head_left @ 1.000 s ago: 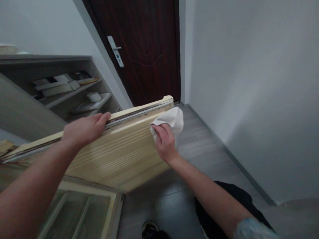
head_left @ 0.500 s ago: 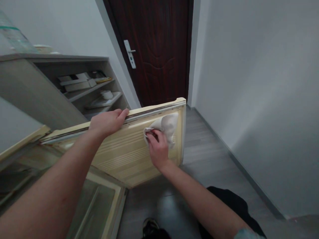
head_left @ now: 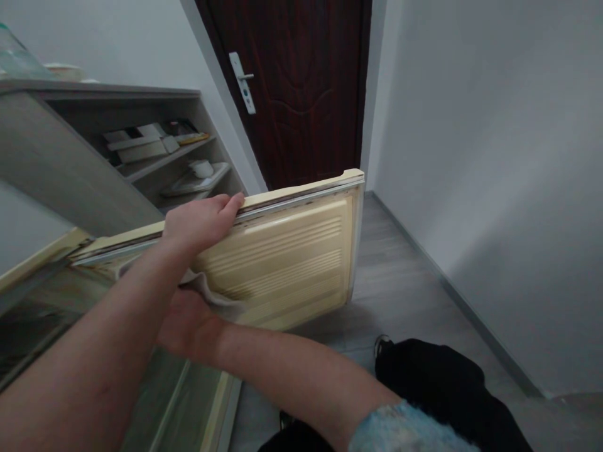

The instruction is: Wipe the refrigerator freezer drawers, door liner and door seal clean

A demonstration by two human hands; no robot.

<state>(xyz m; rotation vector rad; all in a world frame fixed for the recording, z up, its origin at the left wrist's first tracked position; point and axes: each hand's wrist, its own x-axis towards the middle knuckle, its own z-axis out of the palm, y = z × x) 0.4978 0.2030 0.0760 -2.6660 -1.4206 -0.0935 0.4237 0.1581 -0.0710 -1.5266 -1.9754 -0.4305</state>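
Observation:
My left hand [head_left: 202, 220] grips the top edge of a cream-coloured refrigerator door [head_left: 292, 251], which stands open. The door's ribbed inner panel faces me, and dark grime shows along its seal. Below my left forearm, my right hand [head_left: 191, 323] holds a pale cloth [head_left: 214, 296] against the hinge-side part of the panel. Its fingers are hidden behind my left arm, and part of the cloth shows past both sides of that arm. The open refrigerator compartment [head_left: 188, 402] with its glassy interior lies at lower left.
A grey shelf unit [head_left: 70, 135] with boxes [head_left: 141, 147] and a white cup-like item [head_left: 201, 168] stands behind the door on the left. A dark red door [head_left: 301, 81] is ahead, a white wall [head_left: 485, 125] to the right. Below is grey flooring [head_left: 405, 270].
My right hand has swept the cloth left across the panel, from near the free edge to beneath my left forearm. My left hand keeps its hold. The view has shifted slightly.

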